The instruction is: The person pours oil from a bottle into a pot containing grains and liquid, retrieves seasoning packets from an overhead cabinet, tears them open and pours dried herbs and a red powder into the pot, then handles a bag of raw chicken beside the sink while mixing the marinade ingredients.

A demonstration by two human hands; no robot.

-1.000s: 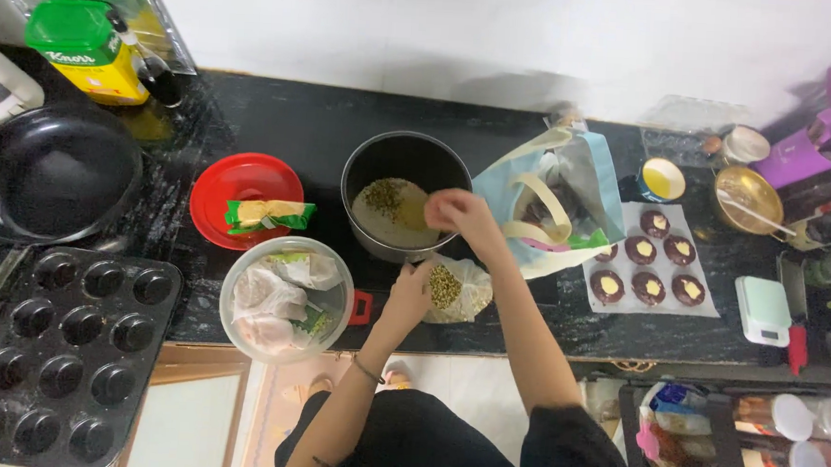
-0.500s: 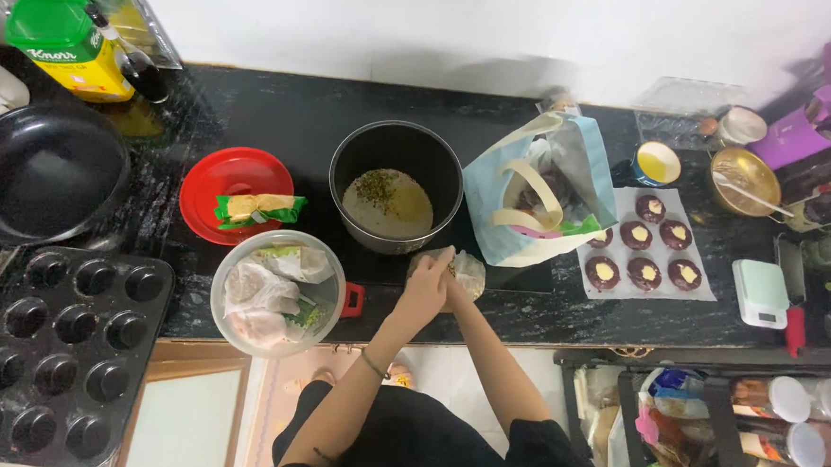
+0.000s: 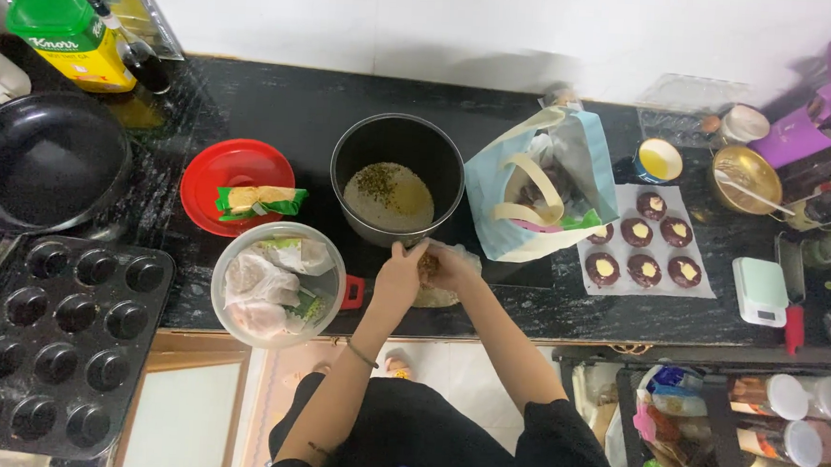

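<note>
My left hand (image 3: pixel 399 271) and my right hand (image 3: pixel 450 264) meet over a small clear plastic bag of green-brown grains (image 3: pixel 439 292) at the counter's front edge. Both hands grip the bag's top. Just beyond them stands a dark round pot (image 3: pixel 397 178) holding pale liquid with green grains scattered on it. A clear bowl of wrapped packets (image 3: pixel 275 283) sits to the left of my left hand.
A red plate with a green-wrapped packet (image 3: pixel 238 191), a black pan (image 3: pixel 40 162) and a dark muffin tray (image 3: pixel 50 338) lie to the left. A blue bag (image 3: pixel 541 188), a sheet of brown cakes (image 3: pixel 644 241), a white scale (image 3: pixel 758 291) and a brass bowl (image 3: pixel 745 180) are on the right.
My right hand has come back from above the pot to the small bag. Both hands now close together on the bag at the counter edge.
</note>
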